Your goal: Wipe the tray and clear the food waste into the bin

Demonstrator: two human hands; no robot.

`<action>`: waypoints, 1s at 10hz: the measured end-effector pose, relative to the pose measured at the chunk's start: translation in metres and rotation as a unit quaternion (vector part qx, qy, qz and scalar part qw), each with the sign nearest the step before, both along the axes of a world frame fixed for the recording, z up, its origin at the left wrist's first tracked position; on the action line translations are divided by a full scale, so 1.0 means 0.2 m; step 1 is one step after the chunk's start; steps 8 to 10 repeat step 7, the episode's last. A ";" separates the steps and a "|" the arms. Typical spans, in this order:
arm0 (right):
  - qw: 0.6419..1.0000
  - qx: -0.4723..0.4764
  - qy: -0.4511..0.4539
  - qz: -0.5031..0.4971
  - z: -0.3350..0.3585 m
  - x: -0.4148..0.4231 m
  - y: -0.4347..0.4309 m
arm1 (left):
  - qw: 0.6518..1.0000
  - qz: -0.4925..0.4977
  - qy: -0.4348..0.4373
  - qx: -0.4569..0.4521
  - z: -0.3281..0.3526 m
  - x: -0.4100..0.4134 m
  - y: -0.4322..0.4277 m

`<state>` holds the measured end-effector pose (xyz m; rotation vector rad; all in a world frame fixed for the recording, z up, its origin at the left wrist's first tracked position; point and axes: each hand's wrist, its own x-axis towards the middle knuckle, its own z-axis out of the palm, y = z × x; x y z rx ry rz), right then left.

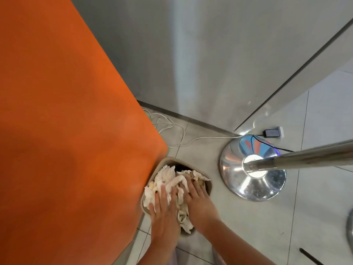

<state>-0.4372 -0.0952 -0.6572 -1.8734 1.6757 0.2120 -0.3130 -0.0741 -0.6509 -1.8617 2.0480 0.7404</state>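
Down on the floor beside the orange table (63, 115) sits the bin (208, 185), tucked right against the table edge, probably so waste can go straight off the top into it. It's stuffed past the rim with crumpled white paper towels (168, 180) and some yellowish food scraps (152, 185) (hard to tell what food). Left hand (164, 213) lies flat, fingers spread, palm down on the paper; right hand (198, 199) does the same just beside it. Neither hand grasps anything, both are open and pressing. My read: they're compacting the overfull load so it stays inside the rim. Tray isn't visible in this view, so I can't tell where it is or whether it's wiped. A chrome stand base (252, 169) and a white cable (172, 129) lie nearby on the tiles, apart from the bin.
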 end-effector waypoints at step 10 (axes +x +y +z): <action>0.985 0.117 0.068 0.105 0.39 -0.11 -0.18 | 0.996 0.011 0.001 0.087 0.37 -0.02 -0.30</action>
